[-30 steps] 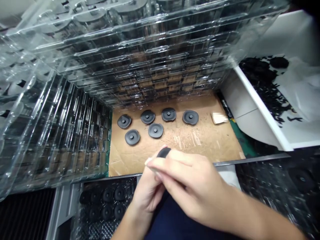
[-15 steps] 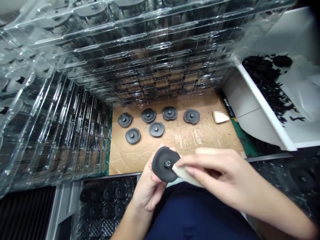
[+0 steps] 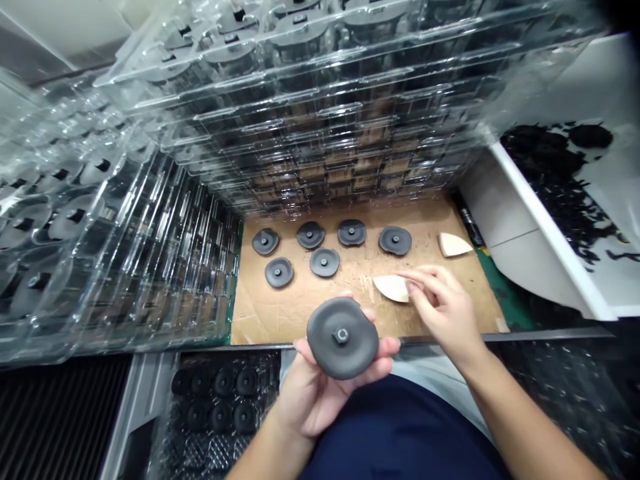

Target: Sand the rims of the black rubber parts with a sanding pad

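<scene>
My left hand (image 3: 320, 393) holds up a dark grey, rounded disc-shaped part (image 3: 325, 327) with a small raised hub at its centre, fingers wrapped under its edge. To the right, my right hand (image 3: 445, 307) pinches a cream-coloured wedge-shaped pad (image 3: 393, 288) just above or on the brown cardboard (image 3: 265, 320); whether it touches I cannot tell. Several similar grey discs lie hub-up on the cardboard, among them one disc (image 3: 395, 240) at the right and another disc (image 3: 279, 272) at the left. A second cream wedge (image 3: 454, 245) lies near the cardboard's right side.
Stacked clear plastic trays (image 3: 350, 120) wall off the back, and more trays (image 3: 165, 253) stand at the left. A white bin (image 3: 550, 220) with black pieces is at the right. Below the cardboard's left is a tray of dark discs (image 3: 220, 400). A black pen-like item (image 3: 470, 223) lies beside the bin.
My right hand has moved away from the held disc, right and forward over the cardboard, carrying the wedge pad. My left hand still holds the disc, now facing up more fully. The view has shifted.
</scene>
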The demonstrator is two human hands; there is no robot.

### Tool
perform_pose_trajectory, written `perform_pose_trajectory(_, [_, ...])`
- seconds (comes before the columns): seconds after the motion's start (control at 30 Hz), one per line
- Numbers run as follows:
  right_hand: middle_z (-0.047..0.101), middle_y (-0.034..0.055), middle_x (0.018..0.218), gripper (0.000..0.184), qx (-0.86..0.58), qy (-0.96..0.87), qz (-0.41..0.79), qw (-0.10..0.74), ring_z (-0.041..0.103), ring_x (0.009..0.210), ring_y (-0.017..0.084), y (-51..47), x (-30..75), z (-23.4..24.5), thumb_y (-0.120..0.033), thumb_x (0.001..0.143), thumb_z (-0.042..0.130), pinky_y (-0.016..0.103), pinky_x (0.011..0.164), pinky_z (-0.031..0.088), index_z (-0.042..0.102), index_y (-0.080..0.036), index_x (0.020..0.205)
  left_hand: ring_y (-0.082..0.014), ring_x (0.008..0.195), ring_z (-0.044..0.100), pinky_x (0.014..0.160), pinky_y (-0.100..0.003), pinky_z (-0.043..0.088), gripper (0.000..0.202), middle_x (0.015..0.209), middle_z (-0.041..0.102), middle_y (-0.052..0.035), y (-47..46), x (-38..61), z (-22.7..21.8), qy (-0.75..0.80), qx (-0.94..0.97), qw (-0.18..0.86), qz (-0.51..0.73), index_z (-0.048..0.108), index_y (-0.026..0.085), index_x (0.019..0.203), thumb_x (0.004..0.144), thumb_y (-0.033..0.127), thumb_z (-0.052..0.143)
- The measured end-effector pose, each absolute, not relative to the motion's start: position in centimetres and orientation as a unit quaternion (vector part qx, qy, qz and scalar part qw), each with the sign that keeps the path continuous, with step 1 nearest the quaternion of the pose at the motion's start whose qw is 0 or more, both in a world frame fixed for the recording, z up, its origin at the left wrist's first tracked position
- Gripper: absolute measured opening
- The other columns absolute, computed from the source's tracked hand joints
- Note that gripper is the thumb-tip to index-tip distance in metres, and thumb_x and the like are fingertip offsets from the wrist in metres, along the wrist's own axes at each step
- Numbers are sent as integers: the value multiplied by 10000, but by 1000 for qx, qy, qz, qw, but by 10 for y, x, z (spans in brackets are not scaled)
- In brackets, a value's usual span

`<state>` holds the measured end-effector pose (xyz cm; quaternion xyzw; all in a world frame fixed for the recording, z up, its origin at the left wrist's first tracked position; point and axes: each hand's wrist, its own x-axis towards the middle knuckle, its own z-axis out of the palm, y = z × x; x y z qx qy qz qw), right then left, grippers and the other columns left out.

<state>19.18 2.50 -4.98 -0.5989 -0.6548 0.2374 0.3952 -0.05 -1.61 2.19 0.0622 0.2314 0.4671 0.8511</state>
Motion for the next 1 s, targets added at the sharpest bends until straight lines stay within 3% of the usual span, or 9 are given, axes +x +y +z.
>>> perform_pose_trajectory(0.1, [628,52,885,216,-566,-674,267,391,609,828,165,16,189,-37,-159,877,468,278,694,489,674,-201,927,-215,952,662,840,-343,540,649,1155,613,-12,-18,-1,10,346,228,744,524,296,428,1360,777,501,571])
perform_pose_trajectory(0.27, [628,44,854,255,-537,-695,276,390,563,617,106,-2,178,-36,-103,873,465,219,548,469,615,-179,1065,-206,1140,518,1034,-418,376,1065,1198,535,-68,-14,-3,-11,493,617,381,481,-38,366,1417,696,148,716])
perform_pose_trajectory(0.43, [629,42,896,409,-472,-734,276,402,567,681,109,-12,176,-24,-74,870,456,225,630,479,492,-206,1256,-212,1112,538,986,-426,429,1096,1174,547,-111,-17,-4,-4,472,685,304,465,-95,283,1419,692,104,705])
perform_pose_trajectory(0.53, [647,52,993,405,-407,-770,285,399,590,855,146,-5,178,-15,-116,874,481,271,750,471,513,-243,1257,-204,1113,548,980,-388,431,1084,1203,556,-97,-19,-8,4,472,685,305,464,-30,311,1427,676,137,732])
perform_pose_trajectory(0.63, [663,47,814,231,-359,-790,313,387,575,727,159,4,172,-12,-232,895,481,279,656,437,649,-211,1053,-210,1048,583,932,-333,440,794,1135,626,-55,-18,-16,6,519,606,444,409,363,311,1341,652,331,758])
perform_pose_trajectory(0.7, [600,35,628,313,-357,-786,329,382,512,581,140,8,164,-13,-290,936,404,259,548,378,666,-163,821,-183,780,632,726,-276,484,493,868,696,-50,-18,-22,3,562,483,570,355,632,205,1042,660,511,693])
perform_pose_trajectory(0.8, [535,34,528,558,-340,-788,355,372,462,507,126,19,154,-17,-433,962,265,251,492,317,582,-156,597,-79,388,428,423,-207,319,524,474,583,-12,-17,-33,-2,592,396,614,341,617,129,642,664,651,588])
perform_pose_trajectory(0.9, [552,48,500,695,-301,-792,411,337,500,514,127,46,156,-23,-562,931,188,256,538,337,566,-159,508,-32,324,295,371,-179,169,575,420,541,4,-18,-52,7,607,377,600,359,578,126,598,628,700,576])
perform_pose_trajectory(1.0, [470,18,377,729,-277,-774,508,258,471,413,95,87,167,-32,-599,911,226,231,515,359,521,-156,412,-43,330,337,337,-166,139,604,434,545,0,-14,-73,45,625,349,596,363,602,125,618,551,725,613])
